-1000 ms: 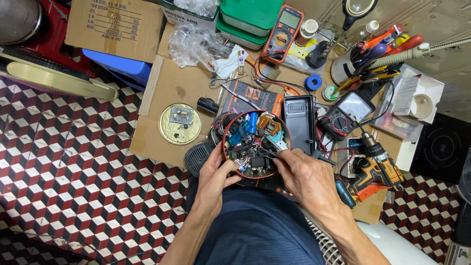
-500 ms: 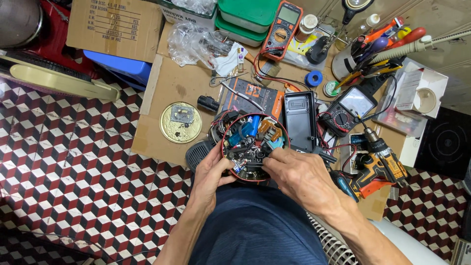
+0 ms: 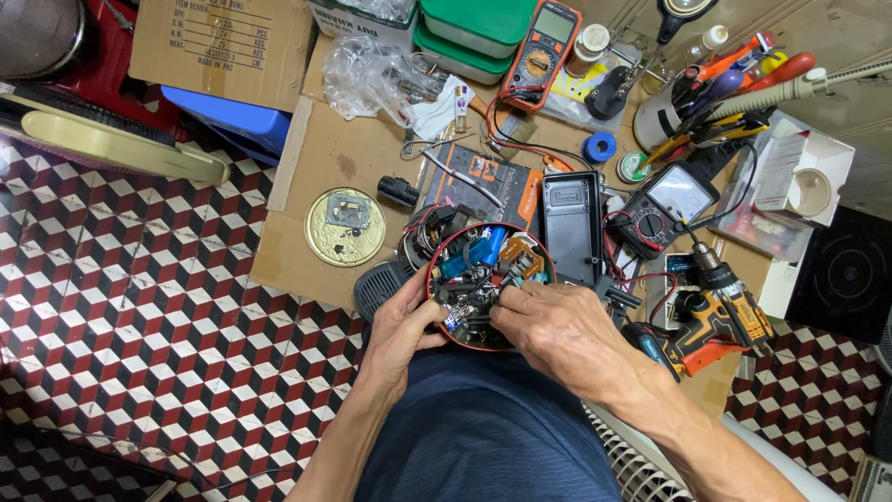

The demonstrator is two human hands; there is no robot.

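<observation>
The left hand [image 3: 401, 325] grips the rim of a round red-edged device [image 3: 491, 284] full of wires — the right hand [image 3: 557, 327] pinches small parts inside it, near the black case [image 3: 571, 228].

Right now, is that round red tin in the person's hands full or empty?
Full. The round red tin is open-topped and crowded with small electronic parts; the left hand grips its rim and the right hand reaches in.

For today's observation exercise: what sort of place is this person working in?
Probably a makeshift electronics repair spot on a tiled floor: a digital multimeter, a cordless drill, and a round red tin of loose parts held by the left hand and right hand.
</observation>
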